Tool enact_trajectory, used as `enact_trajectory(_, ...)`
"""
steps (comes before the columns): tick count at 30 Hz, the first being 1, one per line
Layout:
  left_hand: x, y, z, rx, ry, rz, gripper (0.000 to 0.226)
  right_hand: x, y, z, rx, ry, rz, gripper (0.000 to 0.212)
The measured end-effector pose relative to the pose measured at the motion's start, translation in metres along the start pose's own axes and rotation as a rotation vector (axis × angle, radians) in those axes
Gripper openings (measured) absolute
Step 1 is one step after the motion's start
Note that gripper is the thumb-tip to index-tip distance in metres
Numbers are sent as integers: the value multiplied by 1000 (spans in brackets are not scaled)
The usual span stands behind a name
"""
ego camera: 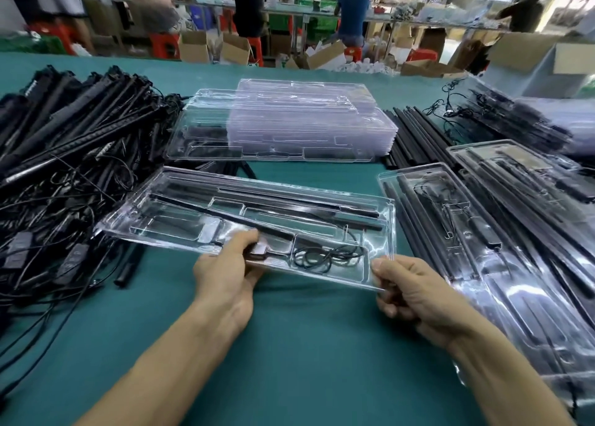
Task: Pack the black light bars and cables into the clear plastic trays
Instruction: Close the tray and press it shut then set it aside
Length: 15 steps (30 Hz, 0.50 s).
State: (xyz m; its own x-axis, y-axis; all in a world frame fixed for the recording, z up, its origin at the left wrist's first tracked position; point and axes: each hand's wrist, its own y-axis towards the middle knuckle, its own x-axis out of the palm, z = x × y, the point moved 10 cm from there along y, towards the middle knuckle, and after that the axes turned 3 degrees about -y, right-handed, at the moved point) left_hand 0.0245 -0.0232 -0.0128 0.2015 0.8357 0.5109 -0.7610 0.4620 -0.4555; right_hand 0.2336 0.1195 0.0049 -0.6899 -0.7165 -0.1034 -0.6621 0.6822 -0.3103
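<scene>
Tray (391, 232) between my hands looks almost packed: light bars (257, 222) in its long slots, coiled cable (325, 256) in the near pocket; my left hand (225, 274) grips its near edge and my right hand (409, 293) pinches its corner. Finished trays (483, 232) lie to my right, but the heap (64, 155) on my left and the empty trays (289, 119) await.

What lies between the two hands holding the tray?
Head view: between the left hand and the right hand lies a near compartment of the clear tray, holding a coiled black cable.
</scene>
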Motion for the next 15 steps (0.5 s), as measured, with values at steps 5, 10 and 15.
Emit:
enact_trajectory(5, 4, 2, 6, 42, 1, -51, 11, -1, 6, 2, 18, 19, 45, 32)
enact_trajectory(10, 11, 3, 20, 187, -33, -87, 25, 0, 8, 2, 17, 107, 101, 26)
enact_trajectory(15, 9, 2, 25, 265, 4, -38, 28, 1, 10, -5, -77, 144, 177, 42)
